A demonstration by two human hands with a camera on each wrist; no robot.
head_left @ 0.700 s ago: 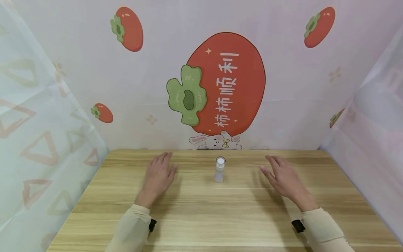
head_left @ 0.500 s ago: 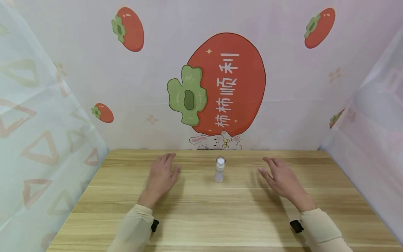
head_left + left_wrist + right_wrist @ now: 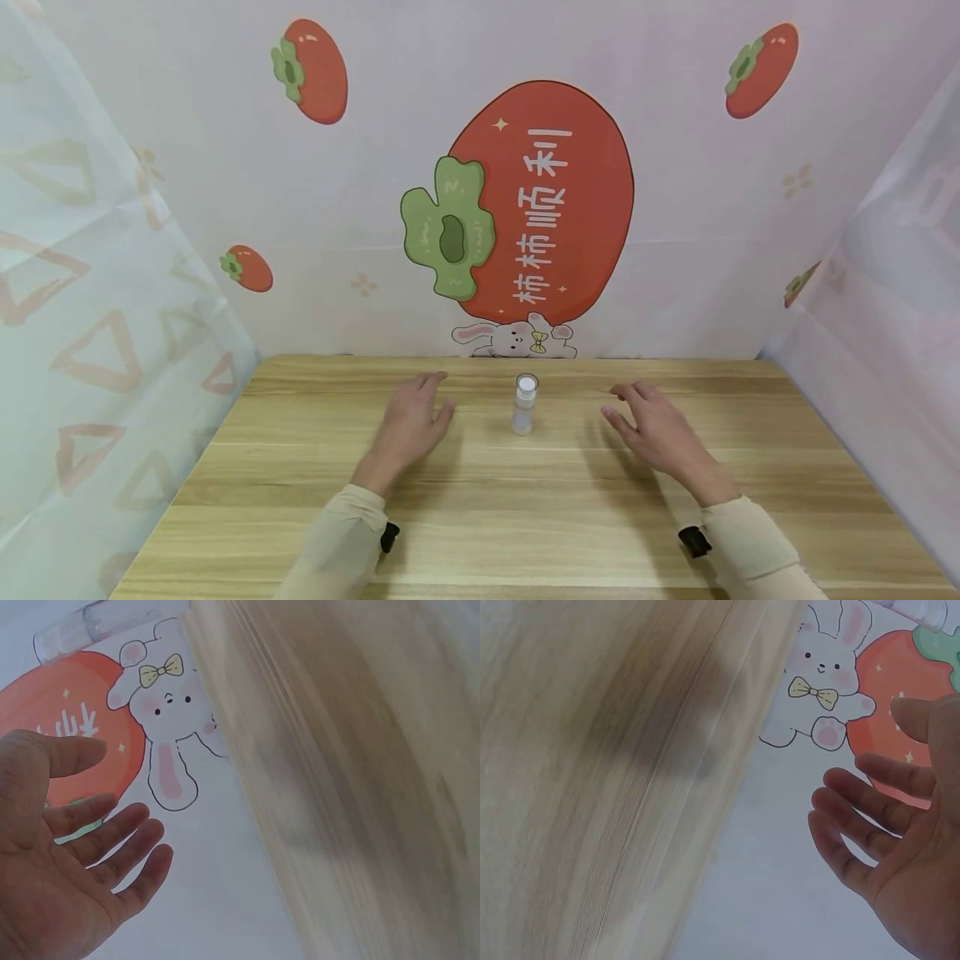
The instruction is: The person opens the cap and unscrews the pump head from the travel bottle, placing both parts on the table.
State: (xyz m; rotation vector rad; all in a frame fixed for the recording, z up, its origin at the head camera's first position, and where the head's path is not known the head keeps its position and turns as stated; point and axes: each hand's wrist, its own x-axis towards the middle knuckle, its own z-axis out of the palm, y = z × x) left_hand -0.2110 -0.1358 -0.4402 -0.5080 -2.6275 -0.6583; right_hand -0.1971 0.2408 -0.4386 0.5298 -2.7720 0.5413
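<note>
A small clear bottle with a white top (image 3: 524, 406) stands upright near the far side of the wooden table. To its left is my left hand (image 3: 411, 423), fingers loosely spread and holding nothing. On the other side my right hand (image 3: 654, 429) is also relaxed, with bare space between it and the bottle. Part of the transparent bottle (image 3: 94, 626) shows at the top of the left wrist view, beyond the left thumb. In the right wrist view a piece of the bottle (image 3: 924, 610) peeks in at the top right corner, past the right hand (image 3: 900, 825).
The wooden table (image 3: 517, 533) ends at a back wall sheet (image 3: 690, 283) printed with persimmons and a rabbit. White patterned sheets hang along the left side (image 3: 97, 333) and the right side (image 3: 892, 350). A black wrist strap (image 3: 694, 542) shows at the right sleeve.
Both hands have moved inward toward the bottle, the left one to the right and the right one to the left. The bottle stays in place.
</note>
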